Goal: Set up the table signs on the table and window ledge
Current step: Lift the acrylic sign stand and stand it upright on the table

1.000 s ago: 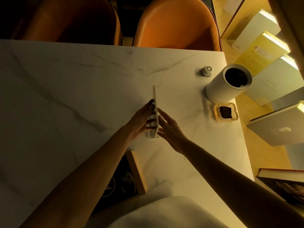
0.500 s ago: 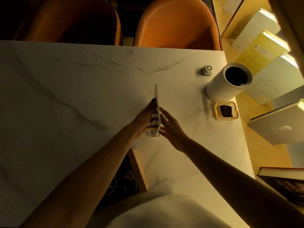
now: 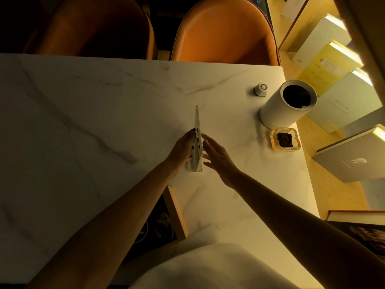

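A thin pale table sign [image 3: 197, 122] stands on edge on the white marble table [image 3: 83, 111], right of the middle. My left hand [image 3: 181, 150] lies flat against its left face, fingertips on the panel. My right hand [image 3: 218, 157] hovers at its right side, fingers spread, just off the sign. A dark sign in a wooden frame [image 3: 177, 213] lies at the table's near edge, partly hidden under my left forearm. The yellow window ledge [image 3: 325, 184] runs along the right.
A white cylinder [image 3: 277, 113], a glass ashtray [image 3: 285, 140] and a small hexagonal device [image 3: 261, 89] sit near the table's right edge. Several books [image 3: 333, 59] lean along the ledge. Two orange chairs [image 3: 225, 32] stand at the far side.
My right hand has come off the sign's right face and opened. The sign stays upright in the same spot with my left hand still on it.
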